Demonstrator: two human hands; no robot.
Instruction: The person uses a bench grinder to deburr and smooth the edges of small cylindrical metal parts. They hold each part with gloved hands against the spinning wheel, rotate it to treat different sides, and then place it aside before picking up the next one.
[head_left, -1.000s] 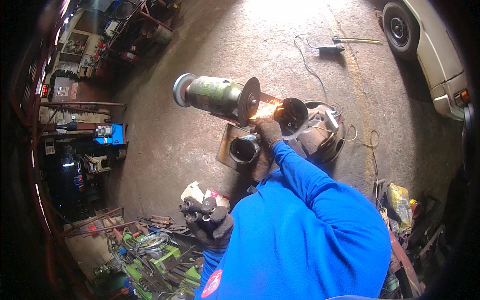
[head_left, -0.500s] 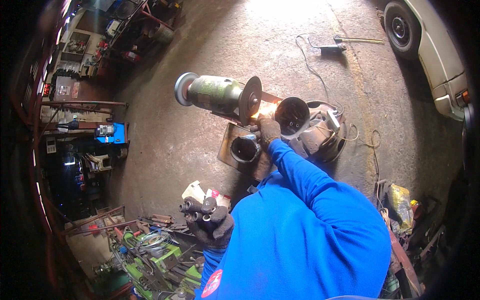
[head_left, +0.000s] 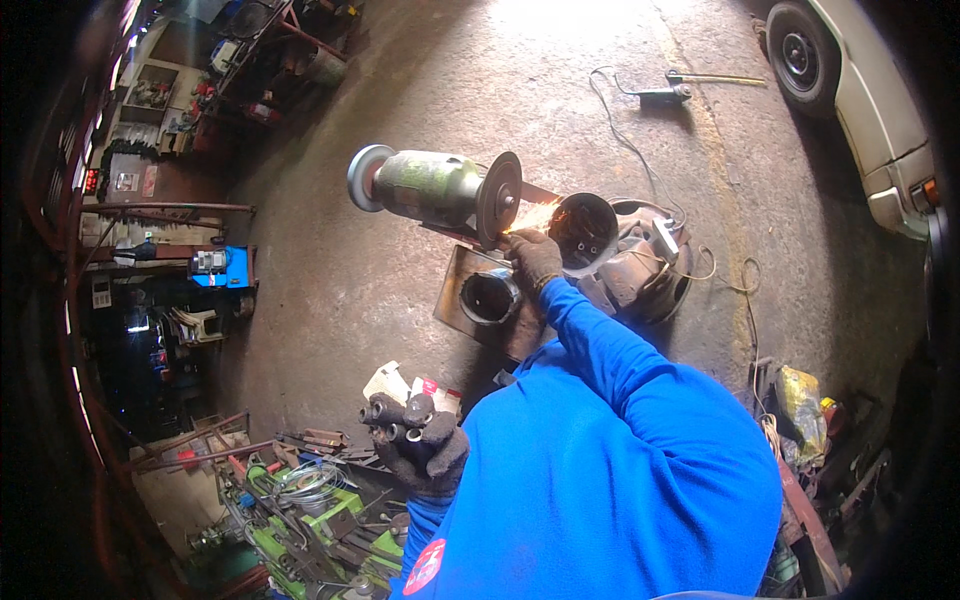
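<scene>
A green bench grinder has a pale wheel on its left and a dark grinding disc on its right. In a dark work glove, my right hand is closed at the disc's lower right edge, pressing a small workpiece that its fingers mostly hide. Orange sparks fly from there toward an open round metal drum holding a few small pieces. Lower left, my gloved left hand is closed around several short metal tubes. Below the disc stands another round metal container.
An angle grinder with its cord lies on the concrete floor. A vehicle wheel stands far right. Scrap metal and green machine parts lie lower left; a blue machine is at left. A cable runs along the right.
My right hand has shifted slightly and turned at the disc, its fingers more level now. The sparks have spread into a finer spray toward the drum. My left hand stays where it was.
</scene>
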